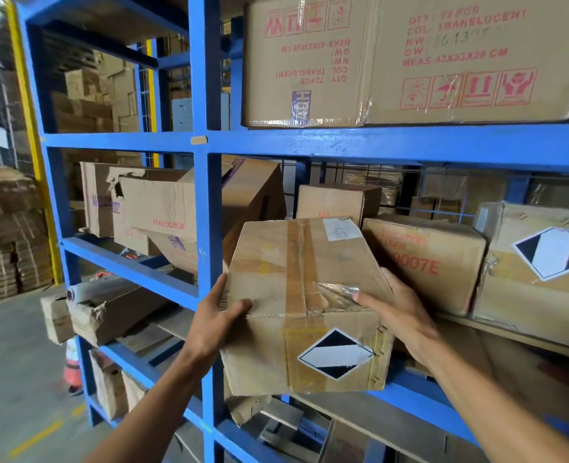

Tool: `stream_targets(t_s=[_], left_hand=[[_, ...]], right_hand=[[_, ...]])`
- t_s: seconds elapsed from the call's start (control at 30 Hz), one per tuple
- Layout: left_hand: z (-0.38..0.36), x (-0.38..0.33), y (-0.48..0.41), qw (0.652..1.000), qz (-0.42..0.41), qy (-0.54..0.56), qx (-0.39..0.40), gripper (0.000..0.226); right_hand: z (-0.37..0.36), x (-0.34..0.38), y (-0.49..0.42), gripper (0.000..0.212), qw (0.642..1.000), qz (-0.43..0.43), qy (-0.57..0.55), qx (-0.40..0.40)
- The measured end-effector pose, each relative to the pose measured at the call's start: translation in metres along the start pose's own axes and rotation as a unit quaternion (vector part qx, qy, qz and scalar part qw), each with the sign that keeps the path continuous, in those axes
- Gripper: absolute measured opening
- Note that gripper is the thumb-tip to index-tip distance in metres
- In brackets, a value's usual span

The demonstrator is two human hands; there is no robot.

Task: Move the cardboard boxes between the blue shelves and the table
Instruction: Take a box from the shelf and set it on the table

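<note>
I hold a taped cardboard box (296, 295) with a black-and-white diamond label at the front edge of the middle blue shelf (310, 145). It tilts, its front end sticking out past the shelf edge. My left hand (214, 320) grips its left front corner, thumb on top. My right hand (398, 310) grips the right side, thumb pressed on the torn tape on top. Behind it on the same shelf stand a box with red print (426, 259) and a larger box with a diamond label (537, 272).
Two big boxes with red print (410, 61) fill the upper shelf. Torn, open boxes (149, 208) lie in the left bay. Crushed cartons (102, 315) stick out of the lower shelf. Flattened cardboard stacks (6, 235) stand at far left on the grey floor (16, 379).
</note>
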State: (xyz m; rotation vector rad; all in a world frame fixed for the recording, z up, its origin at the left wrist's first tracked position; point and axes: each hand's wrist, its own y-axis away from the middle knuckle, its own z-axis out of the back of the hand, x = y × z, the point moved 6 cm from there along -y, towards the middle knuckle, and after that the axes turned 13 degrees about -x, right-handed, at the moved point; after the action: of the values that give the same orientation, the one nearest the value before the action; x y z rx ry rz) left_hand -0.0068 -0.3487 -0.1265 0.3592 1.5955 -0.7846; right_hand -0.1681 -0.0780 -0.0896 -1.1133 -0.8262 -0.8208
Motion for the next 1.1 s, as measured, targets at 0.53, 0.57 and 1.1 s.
stream_targets(t_s=[0.53,0.57,1.1], left_hand=[[-0.002,-0.040,0.181,0.985,-0.045,-0.039,-0.160,0.095],[0.001,-0.044,0.191,0.983,-0.043,-0.054,-0.170,0.102],[0.179,-0.095,0.321,0.894,-0.036,-0.140,-0.423,0.115]], right_hand=[[0.067,-0.009,0.064,0.067,0.981,0.048,-0.131,0.135],[0.066,-0.009,0.067,0.077,0.978,0.052,-0.138,0.150],[-0.138,0.082,0.152,0.038,0.900,0.113,-0.217,0.361]])
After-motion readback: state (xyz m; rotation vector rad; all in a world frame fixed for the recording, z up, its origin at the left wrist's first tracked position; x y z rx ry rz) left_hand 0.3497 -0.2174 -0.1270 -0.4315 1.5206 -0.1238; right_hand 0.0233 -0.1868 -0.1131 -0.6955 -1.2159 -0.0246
